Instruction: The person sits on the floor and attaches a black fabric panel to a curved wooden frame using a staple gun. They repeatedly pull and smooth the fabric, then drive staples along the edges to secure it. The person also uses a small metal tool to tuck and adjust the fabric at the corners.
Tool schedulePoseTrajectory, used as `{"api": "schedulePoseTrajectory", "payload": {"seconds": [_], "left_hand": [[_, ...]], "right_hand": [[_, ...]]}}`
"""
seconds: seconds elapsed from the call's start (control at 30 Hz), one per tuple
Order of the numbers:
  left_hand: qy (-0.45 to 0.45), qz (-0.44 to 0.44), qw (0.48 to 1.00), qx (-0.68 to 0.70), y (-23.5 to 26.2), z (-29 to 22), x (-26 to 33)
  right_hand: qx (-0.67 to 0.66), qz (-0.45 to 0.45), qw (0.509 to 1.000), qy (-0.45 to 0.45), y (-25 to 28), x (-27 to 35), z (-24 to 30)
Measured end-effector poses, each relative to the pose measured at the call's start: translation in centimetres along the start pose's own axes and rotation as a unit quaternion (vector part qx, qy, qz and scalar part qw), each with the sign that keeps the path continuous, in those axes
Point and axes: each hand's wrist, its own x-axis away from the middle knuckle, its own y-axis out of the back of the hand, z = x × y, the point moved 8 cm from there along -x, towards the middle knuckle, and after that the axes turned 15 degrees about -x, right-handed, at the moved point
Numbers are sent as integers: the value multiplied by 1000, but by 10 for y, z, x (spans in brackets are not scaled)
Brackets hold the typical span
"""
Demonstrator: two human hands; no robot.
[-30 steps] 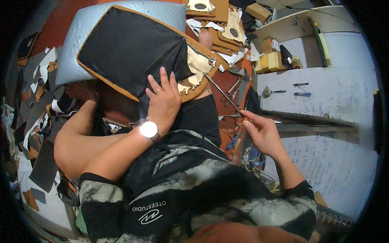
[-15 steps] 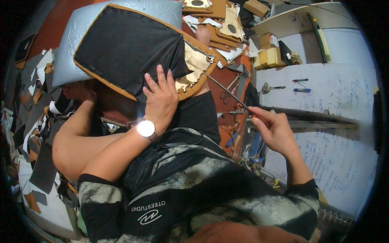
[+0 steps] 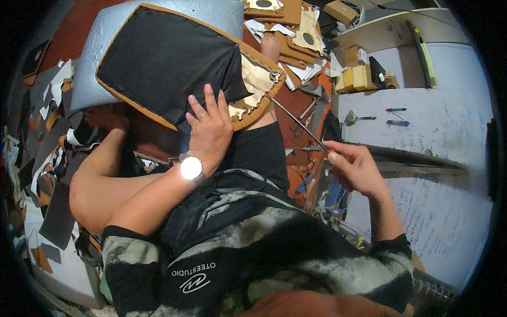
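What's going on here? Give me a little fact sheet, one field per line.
Setting: cluttered workshop, scraps all about
Left hand: flat on a black panel with tan edging, lying on the lap
Left wrist: a watch
Right hand: pinching a thin taut thread that runs to the panel's edge
Beside it: white table with pens
Further back: tan cut-out pieces and small boxes

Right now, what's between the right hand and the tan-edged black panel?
Head view: a thin dark strand runs taut from the right hand to the tan-edged black panel; red-brown floor behind it.
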Motion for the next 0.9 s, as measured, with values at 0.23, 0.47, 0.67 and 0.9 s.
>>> {"api": "schedulePoseTrajectory", "payload": {"seconds": [0.23,0.47,0.67,0.9], "left_hand": [[-11,3,1000,5,0,2,2],[-17,-12,1000,17,1,2,2],[-8,-25,999,20,0,2,4],[-8,-20,1000,19,4,3,2]], "right_hand": [[214,-3,970,117,2,12,55],[365,8,925,106,-6,17,98],[254,11,964,74,2,12,86],[250,-24,963,96,-7,21,70]]}}
